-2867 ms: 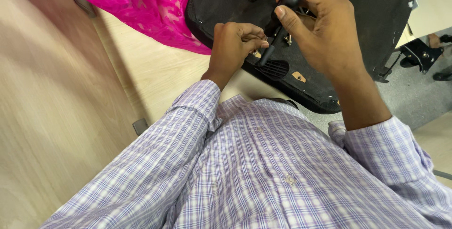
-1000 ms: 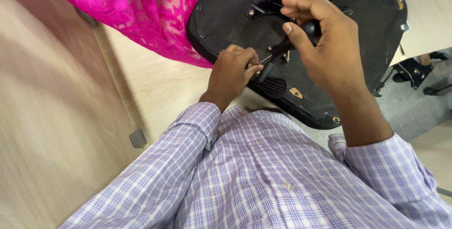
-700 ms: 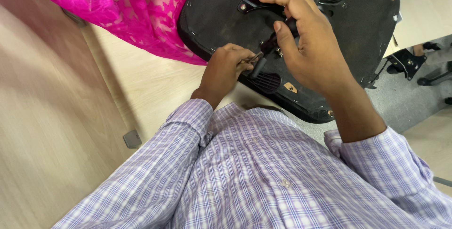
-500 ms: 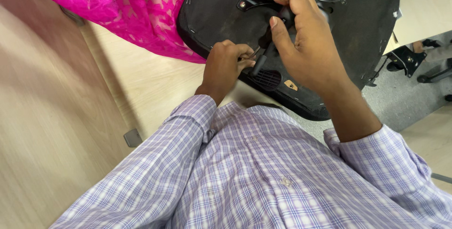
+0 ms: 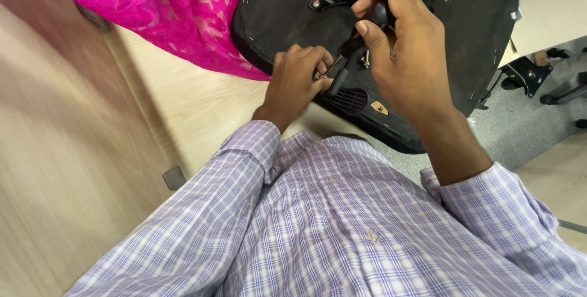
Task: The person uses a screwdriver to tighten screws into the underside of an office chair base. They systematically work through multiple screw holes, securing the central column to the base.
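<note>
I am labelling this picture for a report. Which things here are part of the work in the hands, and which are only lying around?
In use:
- left hand at a small metal fitting
- right hand gripping the black tool handle
- upturned black chair seat

Lying about:
- pink lace cloth
- wooden table
- chair base with castors

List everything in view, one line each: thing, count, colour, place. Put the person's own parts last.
chair seat underside: one, black, top centre, upturned on the table
lever: one, black, on the seat's mechanism
pink fabric: one, bright pink, top left
table: one, pale wood, under seat
chair base: one, black, on grey floor, right edge
shirt: one, lilac check, bottom
left hand: one, on small metal part by the lever's lower end
right hand: one, gripping the lever
</note>
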